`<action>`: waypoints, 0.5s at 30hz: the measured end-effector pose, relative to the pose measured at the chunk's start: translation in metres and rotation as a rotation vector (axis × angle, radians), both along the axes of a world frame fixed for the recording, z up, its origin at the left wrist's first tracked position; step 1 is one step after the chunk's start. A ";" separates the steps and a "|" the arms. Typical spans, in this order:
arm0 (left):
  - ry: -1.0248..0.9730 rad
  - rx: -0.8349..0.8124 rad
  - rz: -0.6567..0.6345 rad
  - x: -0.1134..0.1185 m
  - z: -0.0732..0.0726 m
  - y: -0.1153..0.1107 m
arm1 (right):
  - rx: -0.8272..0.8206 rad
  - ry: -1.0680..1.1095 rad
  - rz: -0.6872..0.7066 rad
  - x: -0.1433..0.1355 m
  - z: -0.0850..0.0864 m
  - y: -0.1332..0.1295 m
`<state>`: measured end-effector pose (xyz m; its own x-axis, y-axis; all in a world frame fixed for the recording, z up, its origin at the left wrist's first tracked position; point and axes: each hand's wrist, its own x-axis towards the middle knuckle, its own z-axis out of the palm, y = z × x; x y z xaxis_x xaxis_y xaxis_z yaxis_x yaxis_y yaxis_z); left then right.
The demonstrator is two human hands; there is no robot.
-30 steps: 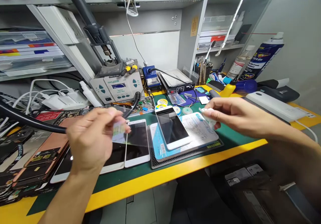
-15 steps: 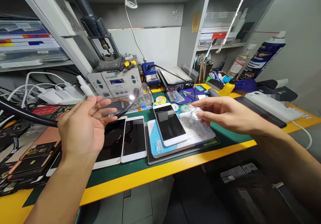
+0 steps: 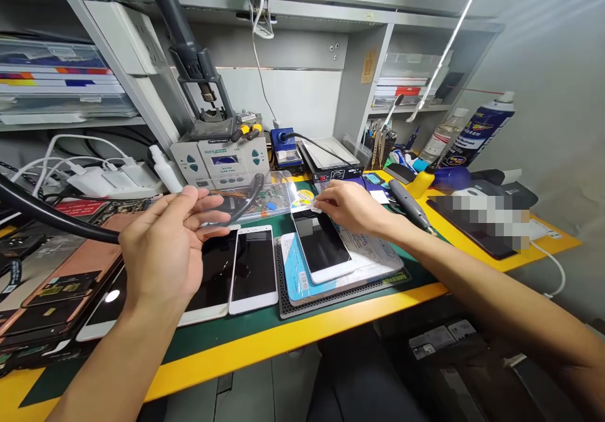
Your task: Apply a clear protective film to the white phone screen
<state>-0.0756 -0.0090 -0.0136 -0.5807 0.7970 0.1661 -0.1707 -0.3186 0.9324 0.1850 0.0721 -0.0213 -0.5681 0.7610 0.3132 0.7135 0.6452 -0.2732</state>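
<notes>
My right hand (image 3: 350, 205) pinches a small white crumpled wipe (image 3: 314, 205) at the far end of a white phone (image 3: 325, 245). That phone lies screen up on a blue-and-white flat package (image 3: 373, 252), which rests on a dark perforated pad (image 3: 343, 300). My left hand (image 3: 163, 245) is raised at the left, its fingers loosely curled and apart, with nothing visible in the palm. A black flexible tube (image 3: 61, 214) passes behind it and comes out beyond the fingertips. Below that hand lie a second white phone (image 3: 255, 268) and a larger white-edged device (image 3: 212, 286).
Opened phone parts (image 3: 66, 271) crowd the left side. Behind stand a grey rework station (image 3: 227, 160), a clear parts box (image 3: 278, 189) and a blue soldering iron stand (image 3: 285, 148). A grey pen-shaped tool (image 3: 409, 205), spray can (image 3: 479, 129) and dark phone (image 3: 467, 223) are at the right.
My right hand has moved left with the wipe, from beside the phone to its far end. My left hand keeps its pose. The bright light at the tube's tip no longer shows.
</notes>
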 end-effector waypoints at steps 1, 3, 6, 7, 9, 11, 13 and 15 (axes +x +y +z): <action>-0.001 0.003 0.005 0.000 0.000 0.000 | 0.026 -0.007 0.019 -0.001 -0.001 -0.003; -0.008 0.006 0.014 -0.001 0.001 -0.001 | 0.023 -0.017 0.082 -0.002 0.001 -0.018; -0.015 0.015 0.016 -0.001 0.002 -0.002 | -0.112 -0.022 0.205 0.003 0.012 -0.051; -0.016 0.022 0.015 -0.001 0.002 -0.002 | -0.179 -0.025 0.237 0.005 0.017 -0.059; -0.015 0.033 0.012 0.000 0.002 -0.001 | -0.288 -0.034 0.248 0.005 0.023 -0.066; -0.009 0.037 0.010 0.000 0.001 -0.001 | -0.301 -0.034 0.156 -0.001 0.024 -0.058; -0.002 0.035 0.014 0.001 0.000 -0.001 | -0.213 -0.028 0.009 -0.010 0.020 -0.040; -0.002 0.034 0.028 0.000 0.000 -0.001 | -0.106 -0.039 -0.062 -0.020 0.015 -0.022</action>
